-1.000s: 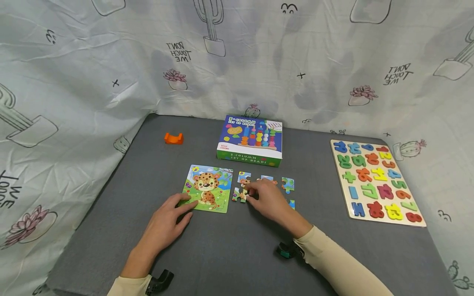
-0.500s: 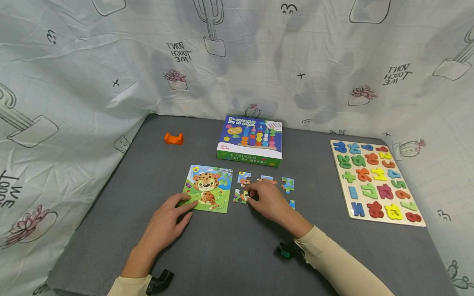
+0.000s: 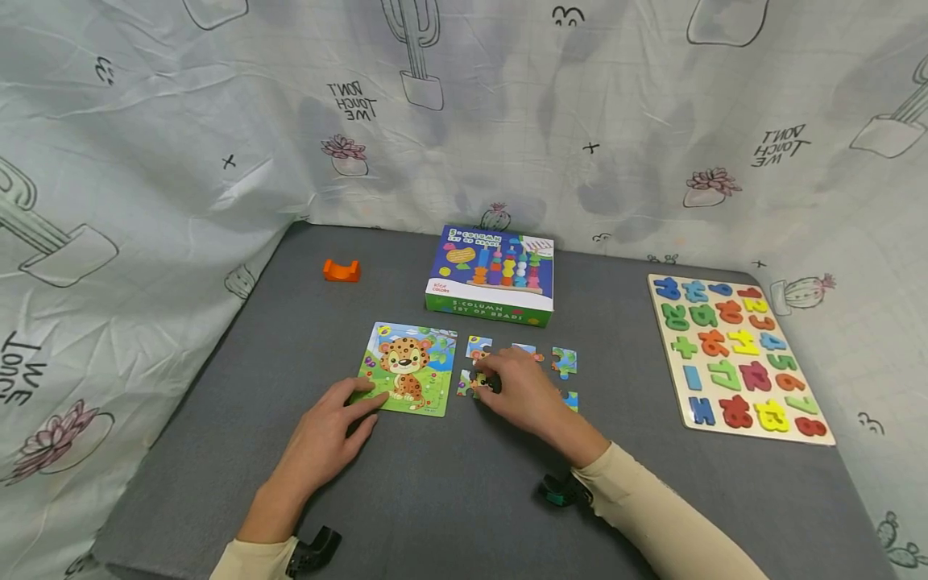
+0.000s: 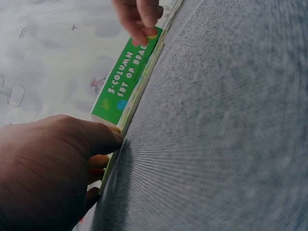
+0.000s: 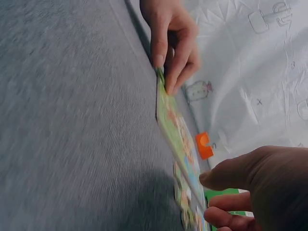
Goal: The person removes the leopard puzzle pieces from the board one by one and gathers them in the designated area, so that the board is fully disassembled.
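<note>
My left hand (image 3: 326, 439) rests its fingertips on the lower left of a square leopard picture board (image 3: 435, 387), with the thumb beside its near edge. My right hand (image 3: 522, 391) holds a small jigsaw puzzle piece (image 3: 466, 383) low at the table, thumb and forefinger at opposite edges; the hand covers the piece's right part. Just behind it lies another puzzle piece (image 3: 477, 346) with leopard print. In the right wrist view, thumb and fingers of the right hand (image 5: 260, 187) stand apart over the puzzle pieces (image 5: 182, 197).
A bead set box (image 3: 489, 282) stands behind the pieces. More puzzle pieces, one green and blue piece (image 3: 564, 362) among them, lie around the right hand. An orange plastic part (image 3: 341, 271) is at the back left. A board of coloured characters (image 3: 732, 362) lies right.
The puzzle piece under my right hand has shifted slightly right, and the right fingertips have then slid a little left over it. My left hand has stayed in place.
</note>
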Available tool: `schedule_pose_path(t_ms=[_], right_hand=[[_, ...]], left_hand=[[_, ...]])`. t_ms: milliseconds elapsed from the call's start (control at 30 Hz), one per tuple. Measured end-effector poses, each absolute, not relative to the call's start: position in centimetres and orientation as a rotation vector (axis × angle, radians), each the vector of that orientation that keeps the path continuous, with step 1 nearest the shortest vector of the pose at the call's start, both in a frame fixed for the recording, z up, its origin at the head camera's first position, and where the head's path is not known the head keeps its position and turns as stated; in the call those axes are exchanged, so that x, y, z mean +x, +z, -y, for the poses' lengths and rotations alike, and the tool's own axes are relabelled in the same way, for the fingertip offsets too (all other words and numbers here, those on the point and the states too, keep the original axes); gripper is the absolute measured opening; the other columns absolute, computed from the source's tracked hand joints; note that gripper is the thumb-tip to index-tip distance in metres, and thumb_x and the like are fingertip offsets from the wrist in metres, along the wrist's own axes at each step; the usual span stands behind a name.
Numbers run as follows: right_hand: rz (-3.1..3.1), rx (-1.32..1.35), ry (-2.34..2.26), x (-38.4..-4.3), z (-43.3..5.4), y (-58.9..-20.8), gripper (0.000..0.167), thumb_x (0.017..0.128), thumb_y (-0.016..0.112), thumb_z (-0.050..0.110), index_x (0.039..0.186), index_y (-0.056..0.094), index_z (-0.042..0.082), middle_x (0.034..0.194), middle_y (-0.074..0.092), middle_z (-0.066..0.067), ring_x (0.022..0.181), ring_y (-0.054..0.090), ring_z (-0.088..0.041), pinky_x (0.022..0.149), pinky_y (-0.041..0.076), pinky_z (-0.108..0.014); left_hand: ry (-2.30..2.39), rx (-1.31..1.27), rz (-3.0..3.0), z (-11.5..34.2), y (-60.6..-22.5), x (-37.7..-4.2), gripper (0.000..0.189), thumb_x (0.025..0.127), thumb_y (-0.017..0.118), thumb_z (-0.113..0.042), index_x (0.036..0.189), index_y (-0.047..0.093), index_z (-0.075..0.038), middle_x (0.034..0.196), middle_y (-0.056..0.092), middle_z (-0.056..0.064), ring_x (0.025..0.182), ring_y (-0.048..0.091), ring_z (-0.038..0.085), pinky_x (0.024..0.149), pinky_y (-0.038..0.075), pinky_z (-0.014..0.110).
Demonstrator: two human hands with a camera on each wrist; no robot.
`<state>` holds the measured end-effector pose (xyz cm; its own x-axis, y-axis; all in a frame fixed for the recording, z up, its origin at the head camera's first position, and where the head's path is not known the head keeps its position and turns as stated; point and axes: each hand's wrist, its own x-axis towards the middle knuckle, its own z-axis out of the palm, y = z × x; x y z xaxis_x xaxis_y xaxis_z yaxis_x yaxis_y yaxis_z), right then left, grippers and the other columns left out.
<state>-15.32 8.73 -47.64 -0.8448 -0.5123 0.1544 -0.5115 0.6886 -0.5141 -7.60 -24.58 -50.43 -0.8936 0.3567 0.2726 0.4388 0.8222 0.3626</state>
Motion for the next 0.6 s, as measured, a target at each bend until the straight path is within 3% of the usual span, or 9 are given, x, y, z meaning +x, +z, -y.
schedule_pose_path(t_ms=[267,600], right_hand=[[-2.854,-0.960,-0.806,-15.0,-6.1,-47.2,0.040,0.093,0.089,0.034,0.124,0.080,0.009,0.118,0.073,-0.007,0.112,0.061,-0.028,0.093,0.056,-0.046],[-2.879,-0.947,-0.609,-14.5,-3.5,-47.7,0.048,0.091,0.089,0.045,0.126,0.081,0.013,0.116,0.069,-0.006,0.106,0.058,-0.026,0.091,0.054,-0.043]], left_hand=[[-0.588,-0.647,2.813,24.4,-50.2,-7.6,0.036,0.096,0.084,-0.013,0.132,0.080,-0.013,0.134,0.064,0.011,0.125,0.063,0.034,0.092,0.059,0.056],[-0.567,-0.630,2.843,24.2,-50.1,-7.7,0.034,0.097,0.084,-0.014,0.130,0.080,-0.015,0.133,0.063,0.011,0.123,0.062,0.034,0.085,0.061,0.055]])
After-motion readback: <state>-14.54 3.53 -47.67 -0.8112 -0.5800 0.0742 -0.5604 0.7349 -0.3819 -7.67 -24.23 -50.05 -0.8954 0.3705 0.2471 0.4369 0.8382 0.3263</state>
